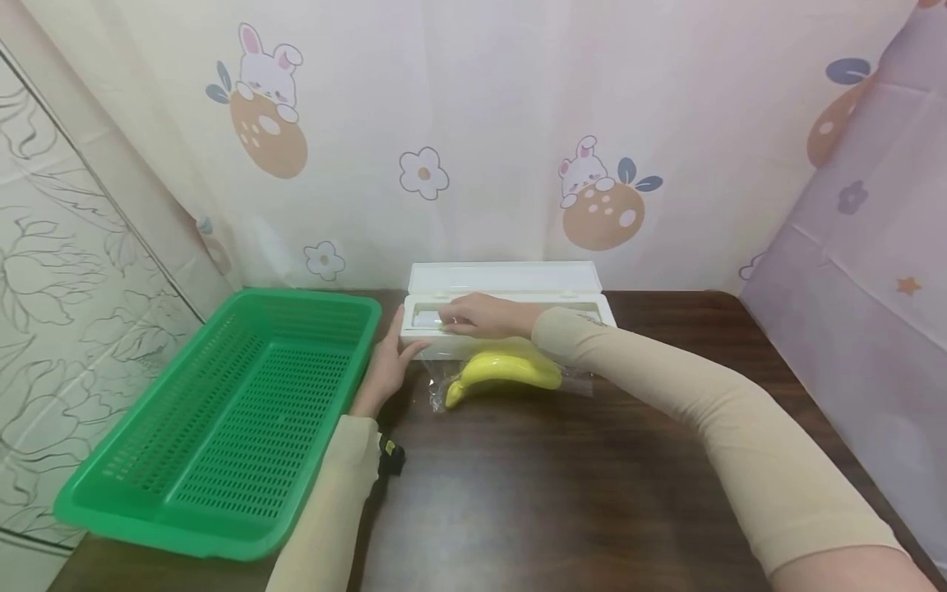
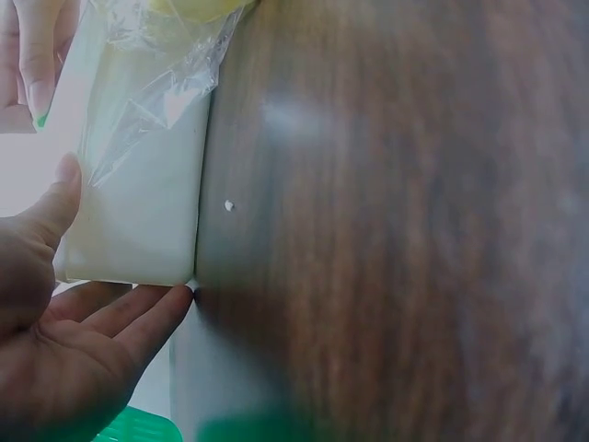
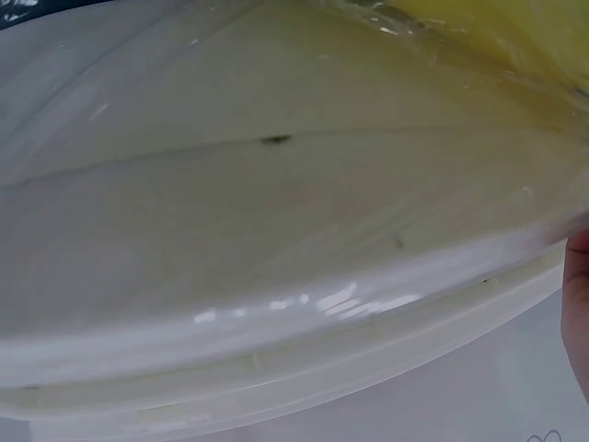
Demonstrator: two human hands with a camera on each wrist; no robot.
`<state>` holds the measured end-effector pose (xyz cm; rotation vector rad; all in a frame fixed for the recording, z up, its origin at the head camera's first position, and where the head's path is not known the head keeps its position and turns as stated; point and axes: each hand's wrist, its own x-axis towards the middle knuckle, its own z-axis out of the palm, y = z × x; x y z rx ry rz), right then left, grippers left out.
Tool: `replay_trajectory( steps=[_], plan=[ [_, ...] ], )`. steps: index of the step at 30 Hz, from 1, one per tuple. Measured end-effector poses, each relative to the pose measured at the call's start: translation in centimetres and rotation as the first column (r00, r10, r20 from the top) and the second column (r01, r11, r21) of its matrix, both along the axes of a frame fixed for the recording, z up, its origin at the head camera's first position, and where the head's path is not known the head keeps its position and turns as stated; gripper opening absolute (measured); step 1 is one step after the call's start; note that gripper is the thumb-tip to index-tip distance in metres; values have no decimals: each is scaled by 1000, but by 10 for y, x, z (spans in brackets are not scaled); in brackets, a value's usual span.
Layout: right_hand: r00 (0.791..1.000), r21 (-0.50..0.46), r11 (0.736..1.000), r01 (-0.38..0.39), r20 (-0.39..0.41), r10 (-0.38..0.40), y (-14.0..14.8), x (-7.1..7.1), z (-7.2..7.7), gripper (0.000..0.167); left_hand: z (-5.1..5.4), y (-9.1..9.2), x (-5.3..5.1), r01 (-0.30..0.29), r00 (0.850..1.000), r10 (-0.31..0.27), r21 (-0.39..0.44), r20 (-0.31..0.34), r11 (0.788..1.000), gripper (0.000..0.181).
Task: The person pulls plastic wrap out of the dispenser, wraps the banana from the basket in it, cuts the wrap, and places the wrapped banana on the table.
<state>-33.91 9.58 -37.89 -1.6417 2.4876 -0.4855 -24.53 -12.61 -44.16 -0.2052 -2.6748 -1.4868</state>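
A long white box (image 1: 505, 349) like a cling film dispenser stands at the back of the table, its lid (image 1: 505, 278) raised. My left hand (image 1: 386, 367) grips its left end, thumb on the front and fingers against the end face. Over the box's open top, my right hand (image 1: 488, 316) has bent fingers at the slot; a small green bit (image 2: 40, 121) shows at a fingertip, and what it holds is hidden. A yellow banana (image 1: 510, 368) lies before the box under clear plastic film (image 2: 152, 110), which also drapes the box's front.
A green perforated basket (image 1: 177, 538) stands on the left of the dark wooden table (image 1: 533, 501). Behind the box hangs a patterned curtain (image 1: 488, 107), with another fabric panel (image 1: 873, 312) along the right. A white speck (image 2: 229, 205) lies on the wood.
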Motion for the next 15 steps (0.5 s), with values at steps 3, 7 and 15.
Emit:
replay_trajectory(
  steps=[3,7,15],
  plan=[
    [1000,1,1000,5,7,-5,2,1,1,18,0,0,0,-3,1000,3,6,1,1000,87],
    [1000,3,1000,6,5,-6,5,1,0,19,0,0,0,-8,1000,8,7,-4,1000,87],
    [1000,-11,1000,4,0,-4,14,0,-4,19,-2,2,-1,-7,1000,7,-5,-9,1000,87]
  ],
)
